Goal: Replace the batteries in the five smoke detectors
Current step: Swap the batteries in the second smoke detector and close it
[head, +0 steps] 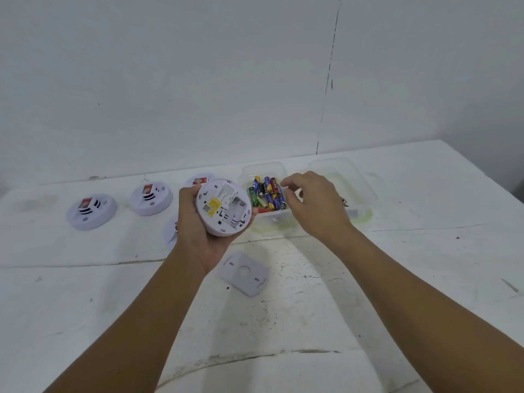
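Fingers of the left hand (198, 236) curled around a smoke detector (223, 207); the right hand (312, 202), fingers loosely apart, hovered over the battery box (263, 168) near the bench's far edge.

Below the right hand's fingertips (286, 184) the battery tub (286, 219) stands open-topped; just left of them, the held smoke detector (223, 207) crowds the tub's left rim, nearly touching.
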